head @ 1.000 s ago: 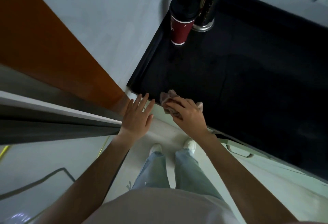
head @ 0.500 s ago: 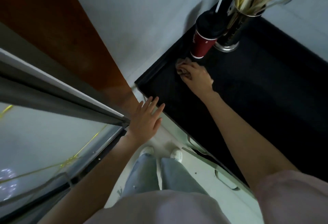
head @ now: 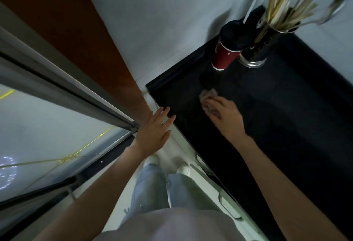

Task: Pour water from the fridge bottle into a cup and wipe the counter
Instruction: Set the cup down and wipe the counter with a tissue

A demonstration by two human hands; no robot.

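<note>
i am looking down from the head camera at a dark, dim kitchen corner. a black counter (head: 286, 118) fills the right half of the frame, running from the lower right up to a pale wall at the top. near the centre of the frame my right hand (head: 226, 115) lies palm down on the counter, its fingers curled over a crumpled pinkish cloth (head: 208, 98) and pressing it to the surface; part of the cloth pokes out past the fingertips toward the upper left. in the upper right, at the back of the counter by the wall, a red paper cup (head: 225, 54) with a black lid and a white straw stands upright. just beside it, on its right, is a metal utensil holder (head: 254, 53) full of chopsticks and a spoon. the cup is well apart from the cloth. my left hand (head: 154, 130) hovers left of centre at the counter's near edge, fingers straight and slightly spread, holding nothing. i cannot tell if it touches the edge. a glossy grey door with a metal edge (head: 57, 92) slants across the left of the frame, with a brown wood panel (head: 76, 30) above it. at the bottom centre are pale blue jeans and white shoes (head: 152, 161) on a light floor.
</note>
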